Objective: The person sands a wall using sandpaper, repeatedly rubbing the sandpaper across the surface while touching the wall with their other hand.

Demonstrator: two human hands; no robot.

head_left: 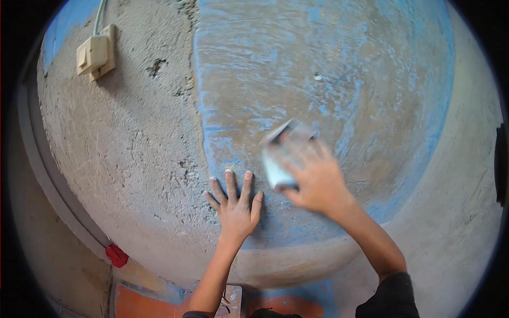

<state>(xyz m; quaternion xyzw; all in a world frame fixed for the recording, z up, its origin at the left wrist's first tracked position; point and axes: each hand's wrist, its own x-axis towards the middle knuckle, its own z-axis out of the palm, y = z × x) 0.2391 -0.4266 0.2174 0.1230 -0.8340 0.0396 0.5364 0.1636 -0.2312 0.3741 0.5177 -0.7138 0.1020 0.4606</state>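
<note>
Against the lower middle of the blue-streaked patch [275, 90], my right hand [318, 180] is pressed over a pale pad [275, 164], which lies between my hand and the wall. My thumb is at the pad's lower edge and my fingers are spread across its face, so this grip is clamped on the pad; the hand and pad are blurred, and I cannot make out exactly what the pad is made of. At the patch's lower left edge, my left hand [233, 209] is flat on the wall, fingers pointing up and spread apart, holding nothing; its fingertips look dusty.

Left of the patch runs rough grey plaster [122, 143], pitted in places. High on that plaster, to the patch's upper left, sits a cream switch box [93, 55] with a cable [98, 18] rising from it. Well below and left of the patch is a small red object [116, 255]. Beneath the patch, an orange and blue surface [140, 303] shows.
</note>
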